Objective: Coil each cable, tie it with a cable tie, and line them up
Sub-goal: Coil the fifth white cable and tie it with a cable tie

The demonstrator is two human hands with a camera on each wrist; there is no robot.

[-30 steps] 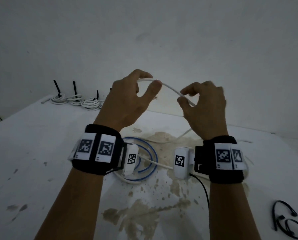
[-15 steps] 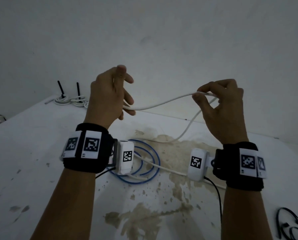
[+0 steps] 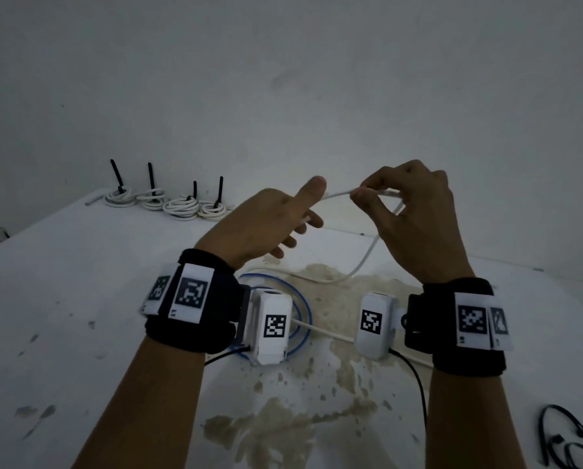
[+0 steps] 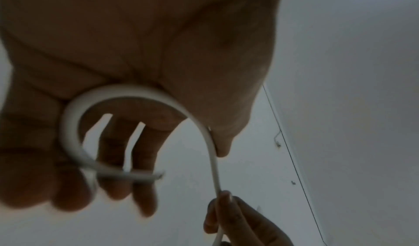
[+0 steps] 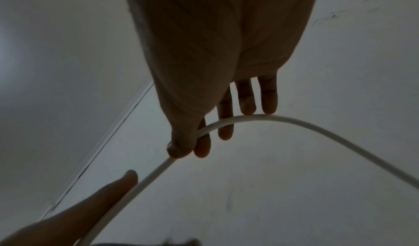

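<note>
Both hands are up in the air over a white table. The left hand has a loop of white cable lying in its palm. Its fingers are bent a little around the loop, and the short end of the cable pokes out across them. The left thumb sticks up beside the cable. The right hand pinches the same cable between its thumb and first finger. Its other fingers are half curled, and the cable runs just under their tips. From the right hand the cable hangs down in a curve and lands on the table, then runs on between the two wrists. The table has a big brown stain in the middle. A blue cable lies there in a round coil, partly hidden by the left wrist camera. At the far left edge of the table, four coils of white cable sit side by side in a row by the wall. Each one has a black tie sticking up from it. More black ties lie loose on the table at the near right corner. Each wrist wears a black band with black and white square tags on it.
</note>
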